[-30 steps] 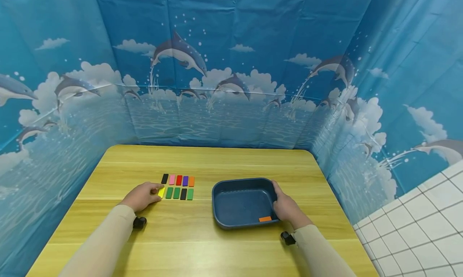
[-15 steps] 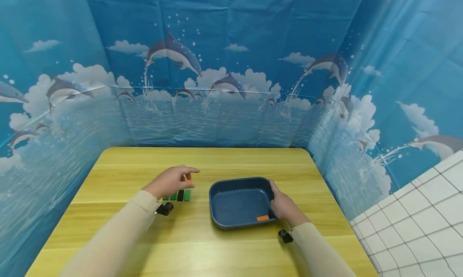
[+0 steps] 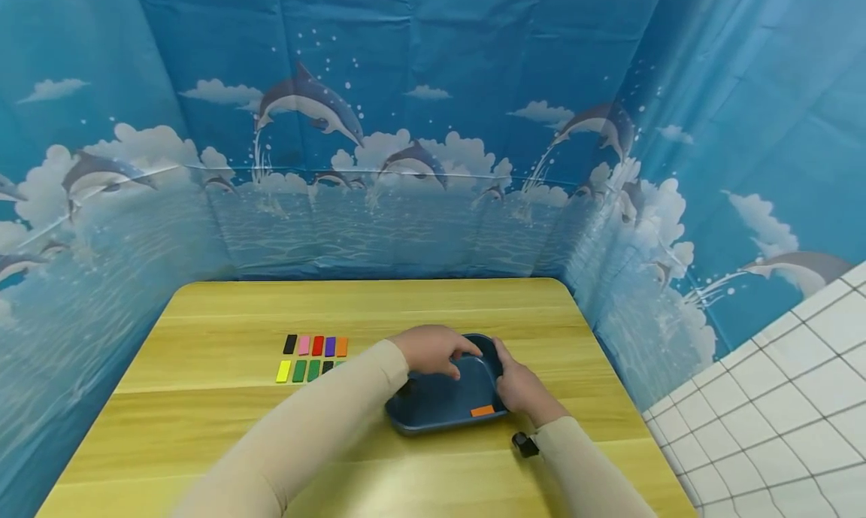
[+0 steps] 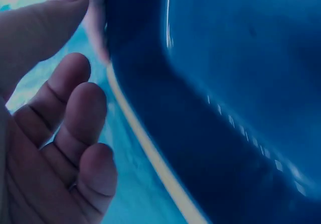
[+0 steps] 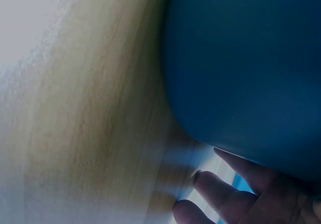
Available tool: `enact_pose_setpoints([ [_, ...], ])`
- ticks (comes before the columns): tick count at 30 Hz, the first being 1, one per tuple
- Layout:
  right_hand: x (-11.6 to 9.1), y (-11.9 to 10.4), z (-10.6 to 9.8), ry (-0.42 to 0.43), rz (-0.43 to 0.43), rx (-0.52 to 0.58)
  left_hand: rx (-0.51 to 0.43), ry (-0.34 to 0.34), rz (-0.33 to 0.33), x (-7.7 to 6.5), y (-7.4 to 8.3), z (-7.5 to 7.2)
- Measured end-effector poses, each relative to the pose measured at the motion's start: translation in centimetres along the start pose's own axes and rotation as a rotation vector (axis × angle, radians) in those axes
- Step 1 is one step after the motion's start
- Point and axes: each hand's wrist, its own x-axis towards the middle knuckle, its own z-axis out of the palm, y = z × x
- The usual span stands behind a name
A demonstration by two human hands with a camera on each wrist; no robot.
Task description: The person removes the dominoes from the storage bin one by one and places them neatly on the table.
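My left hand [image 3: 433, 350] hovers over the left and far part of a dark blue plastic tub [image 3: 433, 413], thumb and index finger apart and nothing between them. In the left wrist view, the loosely bent fingers [image 4: 83, 113] show beside the tub's rim. My right hand [image 3: 524, 389] holds the tub at its right side. The right wrist view shows its fingers [image 5: 228, 194] along the outer wall of the tub [image 5: 241, 73]. Inside the tub, near its front right corner, lies one flat orange block [image 3: 482, 410].
Two rows of small flat blocks lie on the wooden table [image 3: 223, 337] left of the tub, among them a yellow block [image 3: 283, 371] and a red block [image 3: 317, 345]. My left sleeve [image 3: 318, 420] partly covers the front row. A dolphin-print curtain [image 3: 406, 225] hangs behind.
My left hand has left the yellow block, passed over the rows and moved right to above the tub. The right hand keeps its hold. The head view has shifted slightly.
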Motion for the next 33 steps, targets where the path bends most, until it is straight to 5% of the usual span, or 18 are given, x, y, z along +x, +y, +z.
enact_pose_setpoints([
  [5,-0.2,0.0,0.2,0.006,-0.025,-0.026,0.034,-0.071,-0.003,3.4,0.8,2.1],
  [10,-0.2,0.2,0.4,0.011,-0.035,-0.019,0.064,-0.119,-0.027,5.3,1.1,4.2],
  [19,-0.1,0.5,0.3,0.038,-0.033,0.012,0.036,-0.187,-0.030,5.7,1.8,6.7],
  [33,-0.3,0.2,0.2,0.037,-0.035,0.011,0.033,-0.152,-0.016,5.8,1.1,8.6],
])
